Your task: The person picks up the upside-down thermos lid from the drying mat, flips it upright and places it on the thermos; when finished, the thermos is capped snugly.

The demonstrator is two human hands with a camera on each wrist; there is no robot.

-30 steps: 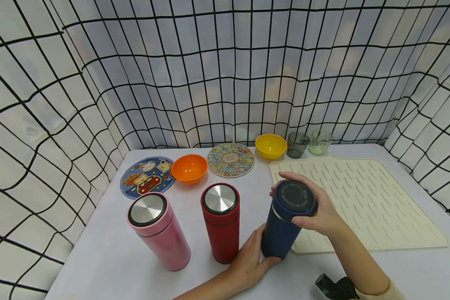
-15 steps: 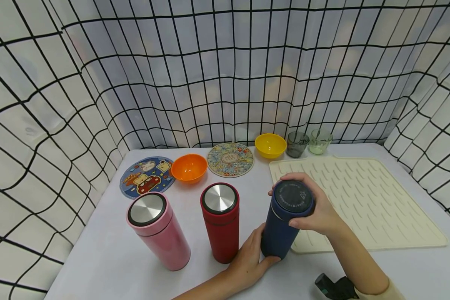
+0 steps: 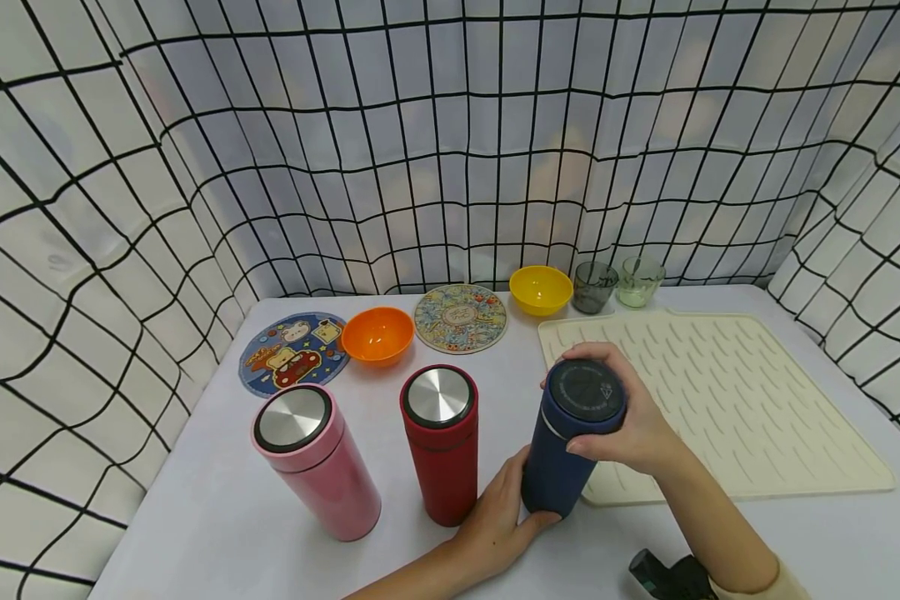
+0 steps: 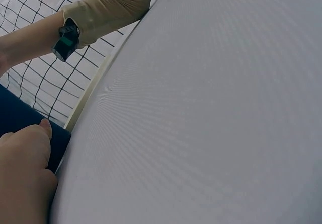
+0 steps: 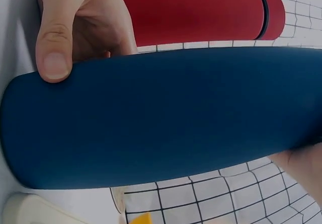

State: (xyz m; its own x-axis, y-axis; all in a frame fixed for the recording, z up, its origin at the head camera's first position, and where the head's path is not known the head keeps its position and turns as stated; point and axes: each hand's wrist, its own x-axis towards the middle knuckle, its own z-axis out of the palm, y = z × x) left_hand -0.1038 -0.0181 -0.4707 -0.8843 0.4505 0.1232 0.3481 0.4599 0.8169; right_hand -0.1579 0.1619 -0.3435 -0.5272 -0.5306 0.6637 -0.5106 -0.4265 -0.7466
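A dark blue thermos bottle (image 3: 561, 467) stands upright on the table in the head view, with a black printed disc on top and a thin silver ring below its lid (image 3: 588, 390). My right hand (image 3: 637, 417) grips the lid from the right, thumb on the near side and fingers round the far side. Low down, my left hand (image 3: 498, 525) holds the bottle's base, its thumb in front, as the right wrist view also shows. Just left of that hand stands a red thermos bottle (image 3: 441, 467), and farther left a pink thermos bottle (image 3: 330, 483), both with silver-topped lids.
Behind the bottles lie a blue round mat (image 3: 277, 379), an orange bowl (image 3: 378, 336), a patterned round mat (image 3: 461, 320), a yellow bowl (image 3: 542, 290) and two glass cups (image 3: 595, 287). A cream ridged mat (image 3: 750, 400) covers the right side. Black netting surrounds the table.
My right thumb and hand have shifted slightly left round the lid, and the marking on the lid's top has turned a little. The left hand and the other bottles stay put.
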